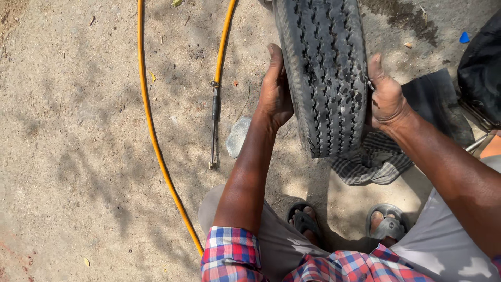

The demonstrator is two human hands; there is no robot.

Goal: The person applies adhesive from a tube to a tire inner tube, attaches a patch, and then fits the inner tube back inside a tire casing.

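A black ribbed tyre (326, 73) stands upright on its tread in front of me, seen from above. My left hand (275, 89) is pressed flat against its left sidewall, fingers pointing away from me. On the opposite sidewall my right hand (386, 96) grips it, thumb on the tread edge. Both hands hold the tyre between them. The tyre's lower edge rests over a checked grey cloth (373, 162) lying on the ground.
An orange hose (151, 125) loops across the sandy ground at left, ending in a metal air nozzle (214, 130). A flat grey stone (238, 137) lies beside the nozzle. My sandalled feet (389, 224) are below the tyre. A black object (482, 68) sits at the right edge.
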